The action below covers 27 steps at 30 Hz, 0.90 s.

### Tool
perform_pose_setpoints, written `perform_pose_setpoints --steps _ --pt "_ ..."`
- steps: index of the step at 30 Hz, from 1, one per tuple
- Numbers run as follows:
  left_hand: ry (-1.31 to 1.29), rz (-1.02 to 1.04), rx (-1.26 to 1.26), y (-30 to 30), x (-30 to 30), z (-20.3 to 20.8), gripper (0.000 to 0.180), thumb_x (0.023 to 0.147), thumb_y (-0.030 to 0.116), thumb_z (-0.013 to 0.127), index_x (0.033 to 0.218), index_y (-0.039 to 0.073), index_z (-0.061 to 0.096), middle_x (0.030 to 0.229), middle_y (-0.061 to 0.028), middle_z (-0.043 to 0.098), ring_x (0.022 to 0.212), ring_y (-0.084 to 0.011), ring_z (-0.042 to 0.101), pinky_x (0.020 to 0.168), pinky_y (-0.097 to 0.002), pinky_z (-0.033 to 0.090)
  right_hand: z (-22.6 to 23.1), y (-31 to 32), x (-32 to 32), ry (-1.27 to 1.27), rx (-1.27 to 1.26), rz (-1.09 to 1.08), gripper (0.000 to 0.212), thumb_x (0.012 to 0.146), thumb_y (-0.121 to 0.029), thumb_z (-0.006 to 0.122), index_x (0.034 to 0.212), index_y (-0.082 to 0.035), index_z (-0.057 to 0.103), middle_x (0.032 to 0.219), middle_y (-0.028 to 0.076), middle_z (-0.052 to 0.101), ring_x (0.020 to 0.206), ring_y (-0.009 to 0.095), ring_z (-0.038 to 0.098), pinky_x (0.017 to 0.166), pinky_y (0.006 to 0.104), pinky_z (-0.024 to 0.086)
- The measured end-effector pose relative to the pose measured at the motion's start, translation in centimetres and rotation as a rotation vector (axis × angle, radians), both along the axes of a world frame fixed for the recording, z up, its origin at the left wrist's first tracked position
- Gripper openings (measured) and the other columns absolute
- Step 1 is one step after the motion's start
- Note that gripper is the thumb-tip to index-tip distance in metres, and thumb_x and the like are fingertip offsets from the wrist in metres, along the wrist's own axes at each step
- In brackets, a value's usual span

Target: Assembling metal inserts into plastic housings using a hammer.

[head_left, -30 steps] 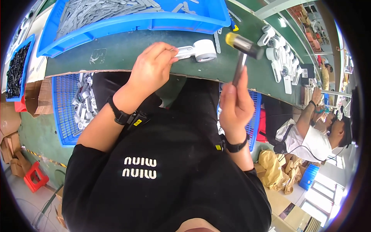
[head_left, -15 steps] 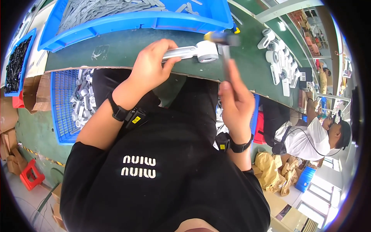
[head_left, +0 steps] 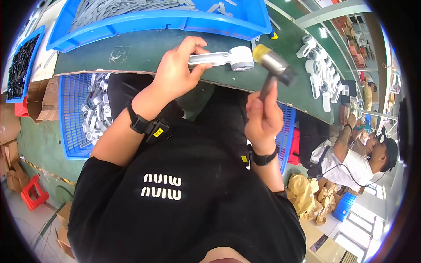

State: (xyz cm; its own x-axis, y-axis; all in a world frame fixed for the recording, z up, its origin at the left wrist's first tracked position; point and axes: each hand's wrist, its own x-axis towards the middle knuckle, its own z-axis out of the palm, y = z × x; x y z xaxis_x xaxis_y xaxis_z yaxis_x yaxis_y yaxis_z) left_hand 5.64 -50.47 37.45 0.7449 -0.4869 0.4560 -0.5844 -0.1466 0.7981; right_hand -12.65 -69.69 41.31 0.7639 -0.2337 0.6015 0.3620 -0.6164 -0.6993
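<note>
My left hand (head_left: 177, 70) grips the handle end of a white and grey part with a round head (head_left: 241, 58), shaped like a small handheld fan. The part lies across the near edge of the green workbench (head_left: 144, 50), its round head pointing right. In my right hand (head_left: 265, 116) is a mallet (head_left: 276, 65) with one yellow face and one dark face, its fingers wrapped round the handle. The mallet head is raised just right of the round head, apart from it; its dark end is slightly blurred.
A blue bin (head_left: 166, 21) of grey strips stands at the back; a smaller blue tray (head_left: 40, 37) holds black pieces. Blue baskets (head_left: 72, 118) flank my legs, the left one full of similar white parts. More white parts (head_left: 322, 72) lie rightward. A co-worker (head_left: 340, 158) sits at far right.
The mallet has tilted and its head has moved right and down, away from the round head. My right hand has dropped a little. My left hand still holds the part.
</note>
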Motion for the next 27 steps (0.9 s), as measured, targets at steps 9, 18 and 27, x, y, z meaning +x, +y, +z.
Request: perform_pose_setpoints --steps 9,18,27 --pt "0.087 -0.03 -0.025 0.5 0.3 0.7 0.053 0.09 0.009 0.089 0.131 0.005 0.055 0.107 -0.0132 0.083 0.094 -0.0358 0.08 0.083 -0.0424 0.061 1.9 0.5 0.1 0.248 0.036 -0.011 0.051 0.103 0.008 0.064 0.154 0.002 0.064 0.094 0.015 0.078 0.076 0.019 0.067 0.076 0.0323 0.055" --pt "0.081 0.008 0.005 0.9 0.8 0.4 0.068 0.084 0.006 0.092 0.141 0.006 0.055 0.109 -0.0131 0.085 0.093 -0.0313 0.082 0.083 -0.0394 0.062 2.8 2.9 2.2 0.321 -0.266 0.099 0.053 0.1 0.005 0.069 0.151 -0.009 0.07 0.091 0.017 0.07 0.074 0.03 0.066 0.074 0.0367 0.054" --pt "0.069 0.029 -0.009 0.8 0.5 0.7 0.085 0.085 0.017 0.096 0.153 0.007 0.045 0.109 -0.0128 0.085 0.098 -0.0341 0.081 0.087 -0.0407 0.062 2.5 2.7 1.0 0.174 -0.033 0.139 0.051 0.102 0.007 0.068 0.153 0.001 0.066 0.089 0.014 0.073 0.073 0.021 0.068 0.073 0.0328 0.057"
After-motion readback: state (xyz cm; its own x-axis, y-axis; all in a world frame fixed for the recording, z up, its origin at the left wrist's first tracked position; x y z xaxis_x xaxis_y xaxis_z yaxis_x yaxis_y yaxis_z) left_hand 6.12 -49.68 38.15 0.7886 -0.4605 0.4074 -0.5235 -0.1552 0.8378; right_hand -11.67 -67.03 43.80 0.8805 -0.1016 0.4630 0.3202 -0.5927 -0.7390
